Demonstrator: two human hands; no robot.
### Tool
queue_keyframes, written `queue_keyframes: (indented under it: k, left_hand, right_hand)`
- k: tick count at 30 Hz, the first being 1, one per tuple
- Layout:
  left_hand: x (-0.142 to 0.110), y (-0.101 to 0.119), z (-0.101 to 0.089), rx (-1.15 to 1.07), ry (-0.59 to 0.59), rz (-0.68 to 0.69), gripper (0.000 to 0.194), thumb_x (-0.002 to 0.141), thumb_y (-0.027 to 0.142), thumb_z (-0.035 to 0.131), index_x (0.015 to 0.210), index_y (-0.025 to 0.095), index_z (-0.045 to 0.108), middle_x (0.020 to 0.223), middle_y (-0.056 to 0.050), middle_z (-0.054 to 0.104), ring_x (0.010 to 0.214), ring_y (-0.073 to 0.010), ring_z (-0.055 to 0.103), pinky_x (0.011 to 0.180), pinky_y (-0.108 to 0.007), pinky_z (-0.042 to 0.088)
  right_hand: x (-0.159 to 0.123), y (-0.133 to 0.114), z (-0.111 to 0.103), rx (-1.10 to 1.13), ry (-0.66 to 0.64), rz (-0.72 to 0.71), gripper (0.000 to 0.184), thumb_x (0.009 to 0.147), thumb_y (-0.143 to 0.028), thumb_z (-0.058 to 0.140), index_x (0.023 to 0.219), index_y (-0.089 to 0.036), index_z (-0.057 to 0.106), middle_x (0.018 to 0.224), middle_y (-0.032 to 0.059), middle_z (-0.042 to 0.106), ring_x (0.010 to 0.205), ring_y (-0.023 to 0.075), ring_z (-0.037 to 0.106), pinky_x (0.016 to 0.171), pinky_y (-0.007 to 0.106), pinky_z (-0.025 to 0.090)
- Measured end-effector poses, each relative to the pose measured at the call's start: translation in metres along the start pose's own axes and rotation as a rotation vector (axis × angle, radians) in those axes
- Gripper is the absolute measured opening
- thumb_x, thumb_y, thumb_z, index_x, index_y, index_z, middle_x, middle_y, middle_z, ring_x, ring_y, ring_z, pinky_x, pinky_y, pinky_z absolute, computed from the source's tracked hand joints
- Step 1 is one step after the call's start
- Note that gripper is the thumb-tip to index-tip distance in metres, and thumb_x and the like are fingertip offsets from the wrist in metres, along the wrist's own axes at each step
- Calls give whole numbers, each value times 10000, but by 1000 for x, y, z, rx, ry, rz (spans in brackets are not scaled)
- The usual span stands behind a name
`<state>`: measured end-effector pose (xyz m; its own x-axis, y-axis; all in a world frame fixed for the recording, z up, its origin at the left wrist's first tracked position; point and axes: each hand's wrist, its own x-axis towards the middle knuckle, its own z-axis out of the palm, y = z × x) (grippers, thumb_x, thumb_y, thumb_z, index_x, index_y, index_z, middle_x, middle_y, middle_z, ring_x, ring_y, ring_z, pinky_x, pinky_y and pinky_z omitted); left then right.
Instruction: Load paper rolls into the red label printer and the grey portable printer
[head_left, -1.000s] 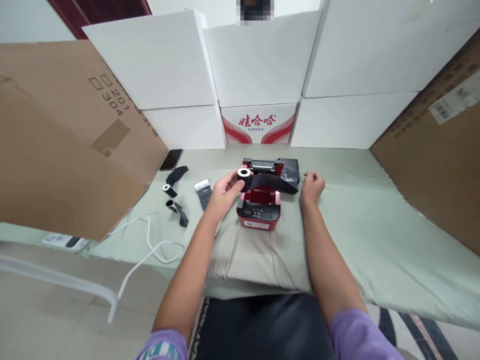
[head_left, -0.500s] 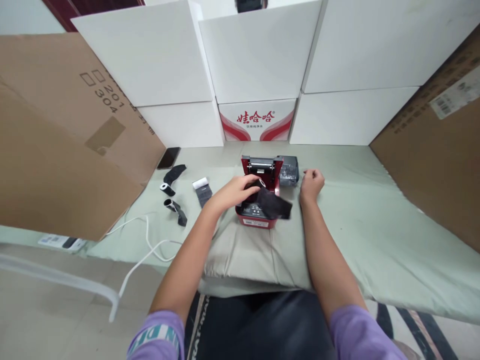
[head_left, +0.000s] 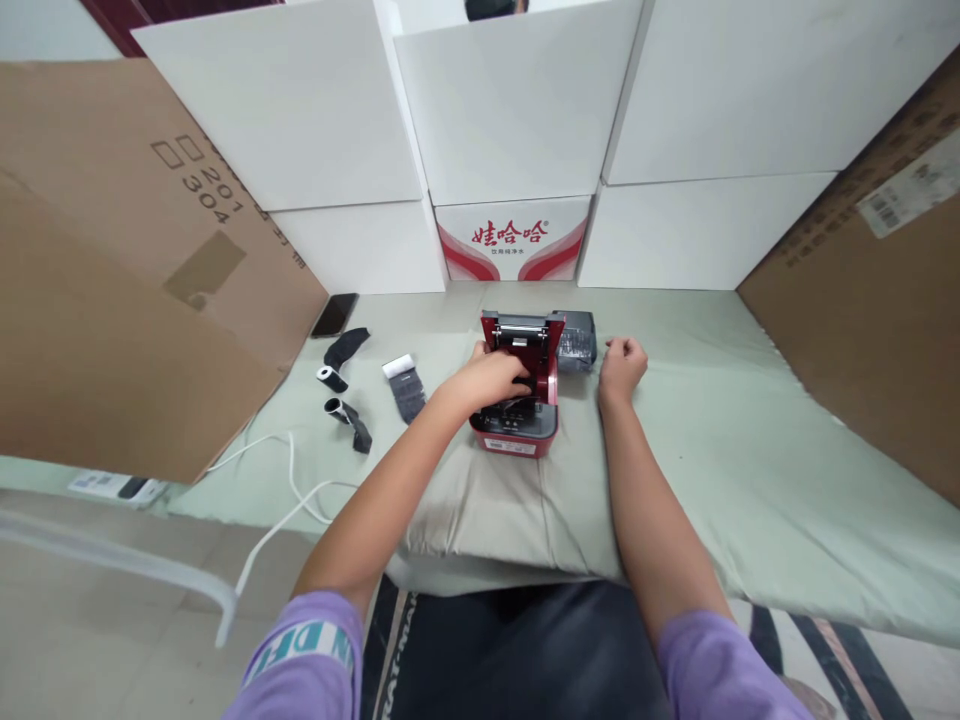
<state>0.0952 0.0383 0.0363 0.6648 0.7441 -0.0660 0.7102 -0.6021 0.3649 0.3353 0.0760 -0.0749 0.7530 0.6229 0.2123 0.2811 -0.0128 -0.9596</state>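
A small red-and-black label printer (head_left: 517, 443) stands on the cloth with its lid raised. My left hand (head_left: 495, 380) reaches into its open compartment, fingers curled down over a dark paper roll that they mostly hide. My right hand (head_left: 623, 368) rests on the cloth right of the printer, closed in a loose fist with nothing seen in it. Behind the printer's right side sits a dark grey block-shaped item (head_left: 577, 342), partly covered by the lid.
Left of the printer lie a white-cored roll with a dark strip (head_left: 409, 393), two more small rolls (head_left: 332, 378) (head_left: 349, 420) and a black strip (head_left: 347, 346). A phone (head_left: 334, 315) and white cable (head_left: 294, 470) are farther left. White boxes (head_left: 514, 240) and cardboard panels (head_left: 90, 270) enclose the table.
My left hand has moved right and deeper into the printer with the paper roll. The dark strip that hung over the printer's front is out of sight. My right hand stays put.
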Motion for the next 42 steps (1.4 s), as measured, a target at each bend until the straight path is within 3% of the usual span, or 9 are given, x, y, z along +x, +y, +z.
queue_keyframes:
  k: [2, 4, 7, 9, 12, 15, 24, 35, 42]
  left_hand:
    - [-16, 9, -9, -100, 62, 16, 297, 946, 388, 540, 845, 235, 773, 831, -34, 764, 812, -219, 674, 902, -376, 439]
    - [-31, 19, -19, -169, 254, 14, 433, 997, 468, 444, 814, 229, 757, 785, -25, 751, 712, -186, 646, 797, -332, 462]
    - [-37, 26, -30, -118, 622, 14, 432, 1019, 459, 411, 936, 210, 755, 975, -61, 768, 932, -218, 673, 892, -343, 464]
    - [-28, 24, -31, -48, 699, 15, 379, 1008, 448, 459, 1138, 203, 718, 1221, -92, 726, 1193, -262, 613, 1052, -403, 404]
    - [-15, 15, -28, 5, 602, -7, 403, 1004, 450, 482, 1288, 215, 646, 1370, -110, 659, 1348, -290, 523, 1191, -510, 247]
    - [-22, 15, -23, -4, 541, -12, 387, 1037, 436, 402, 1232, 241, 674, 1302, -84, 703, 1276, -263, 584, 1224, -545, 160]
    - [-77, 34, 5, 95, 374, -9, 363, 1014, 470, 463, 1163, 233, 694, 1177, -67, 751, 1076, -242, 686, 1170, -520, 300]
    - [-78, 33, 35, 149, 477, -75, 226, 981, 281, 531, 1157, 252, 669, 1281, -37, 714, 1189, -216, 656, 1141, -456, 376]
    - [-78, 38, 37, 83, 449, -138, 220, 936, 240, 555, 1109, 264, 688, 1287, -15, 704, 1220, -212, 646, 1236, -489, 284]
  right_hand:
    - [0, 0, 0, -2, 3, -1, 179, 796, -272, 475, 688, -204, 601, 609, -24, 521, 644, 162, 481, 651, 287, 355]
    - [0, 1, 0, 2, -3, -8, 179, 798, -272, 477, 682, -205, 597, 604, -25, 515, 638, 161, 479, 651, 288, 357]
    - [1, 2, 1, 5, -6, -21, 181, 800, -269, 476, 677, -206, 593, 597, -27, 502, 626, 159, 473, 645, 290, 353]
    - [1, 3, 1, 3, -3, -23, 181, 800, -270, 473, 680, -205, 591, 601, -27, 503, 627, 159, 473, 643, 289, 351]
    - [2, 3, 1, 3, 0, -21, 181, 795, -272, 472, 685, -202, 598, 609, -25, 512, 636, 160, 473, 645, 288, 349]
    - [2, 3, 1, 10, -2, -15, 181, 789, -272, 477, 688, -199, 607, 603, -25, 512, 631, 159, 472, 635, 288, 341]
    - [1, 2, 1, 7, 1, -16, 191, 797, -274, 470, 686, -199, 606, 600, -28, 512, 636, 161, 484, 641, 288, 346]
    - [1, 1, 1, 20, 6, -14, 186, 789, -276, 477, 681, -196, 606, 583, -37, 498, 614, 152, 464, 629, 282, 336]
    - [-1, 3, 0, 69, 10, -19, 174, 776, -266, 477, 666, -197, 592, 567, -46, 475, 594, 142, 443, 616, 276, 336]
